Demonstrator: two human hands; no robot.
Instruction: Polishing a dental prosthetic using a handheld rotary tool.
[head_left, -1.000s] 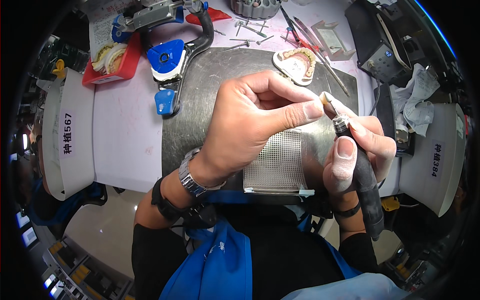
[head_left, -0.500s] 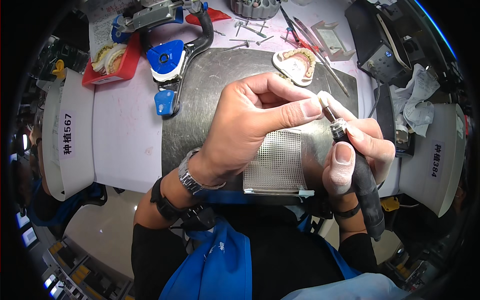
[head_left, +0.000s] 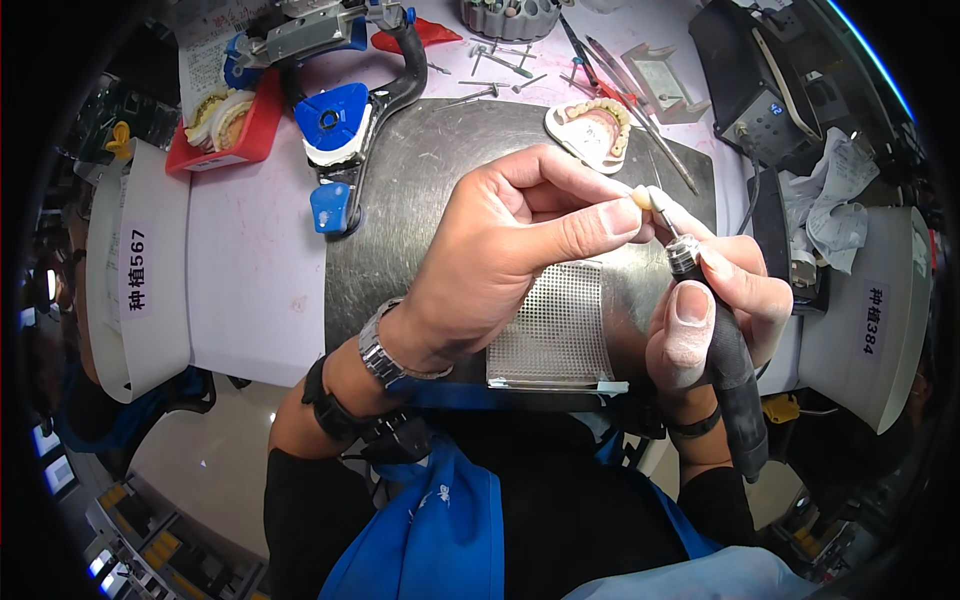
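Clearly mid-grinding: left hand (head_left: 500, 250) fingers pinched on a small cream tooth-shaped piece (head_left: 641, 197) above the grey metal tabletop plate (head_left: 420, 170); right hand (head_left: 715, 310) fingers wrapped round a black rotary handpiece (head_left: 725, 350), tip touching the piece. Next probably calls for turning the piece slightly.

left hand (head_left: 510, 250) pinching tooth (head_left: 641, 197), right hand (head_left: 715, 310) gripping handpiece (head_left: 725, 350)

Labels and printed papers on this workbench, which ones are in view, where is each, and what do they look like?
Left white label: upright strip with dark characters, on the white armrest pad at the left bench edge.
Right white label: same kind, on the white pad at the right edge.
Printed paper sheet: white with dark print, top left, behind the red tray.
Grey control box: top right, dark casing with one small blue light.
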